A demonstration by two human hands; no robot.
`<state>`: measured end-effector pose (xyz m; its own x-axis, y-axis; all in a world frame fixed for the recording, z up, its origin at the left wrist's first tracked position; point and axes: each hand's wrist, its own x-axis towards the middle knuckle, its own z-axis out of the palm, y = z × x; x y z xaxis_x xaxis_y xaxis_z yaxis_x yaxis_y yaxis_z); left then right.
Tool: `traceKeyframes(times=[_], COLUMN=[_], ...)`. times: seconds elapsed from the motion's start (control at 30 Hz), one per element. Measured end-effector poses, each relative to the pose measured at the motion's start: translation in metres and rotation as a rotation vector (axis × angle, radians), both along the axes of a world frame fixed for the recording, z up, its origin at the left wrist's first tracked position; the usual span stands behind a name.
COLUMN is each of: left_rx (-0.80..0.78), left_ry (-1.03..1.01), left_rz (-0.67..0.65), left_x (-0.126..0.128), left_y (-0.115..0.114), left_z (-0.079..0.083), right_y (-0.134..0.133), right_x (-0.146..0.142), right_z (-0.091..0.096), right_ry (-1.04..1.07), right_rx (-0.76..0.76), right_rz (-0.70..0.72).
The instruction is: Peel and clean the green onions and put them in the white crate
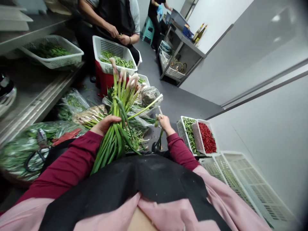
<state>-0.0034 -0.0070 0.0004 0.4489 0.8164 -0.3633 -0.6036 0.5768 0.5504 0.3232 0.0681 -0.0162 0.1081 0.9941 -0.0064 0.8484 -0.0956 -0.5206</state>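
Note:
My left hand (pixel 105 124) is wrapped round a bunch of green garlic (pixel 117 110), pale bulbs pointing up and away, long green leaves hanging over my black apron (pixel 154 176). One stalk of the bunch sticks out to the right. To the right of it, my right hand (pixel 164 123) is closed round a single green garlic stalk (pixel 160 110); its white end pokes up above the fingers and darker leaves hang below. Loose green trimmings (pixel 136 139) lie on the floor beyond my lap. A pile of white-stemmed green garlic (pixel 88 115) lies left of the bunch.
Across from me a person (pixel 113 19) works over a white basket (pixel 132 69) of green pods on a red support. Bagged greens (pixel 16 150) and scissors (pixel 33 160) lie left, below a metal shelf (pixel 43 99). Right stand baskets of green and red chillies (pixel 207 138).

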Motion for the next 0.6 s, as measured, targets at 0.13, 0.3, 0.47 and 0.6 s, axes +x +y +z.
traceKeyframes(times=[0.13, 0.3, 0.47, 0.6], left_rx=[-0.009, -0.013, -0.039, -0.042], left_ry=[-0.002, -0.017, -0.044, -0.076], left_rz=[-0.023, -0.059, -0.118, -0.185], left_x=[0.001, 0.003, 0.013, 0.021], left_y=[0.002, 0.006, 0.007, 0.005], left_z=[-0.002, -0.007, -0.016, -0.019], right_y=[-0.037, -0.038, -0.028, -0.025], right_x=[-0.023, -0.027, -0.061, -0.081], right_z=[-0.035, -0.011, 0.043, 0.068], right_ry=[0.065, 0.435, 1.008, 1.033], right_rx=[-0.282, -0.242, -0.142, -0.124], right_rz=[0.078, -0.022, 0.138, 0.215])
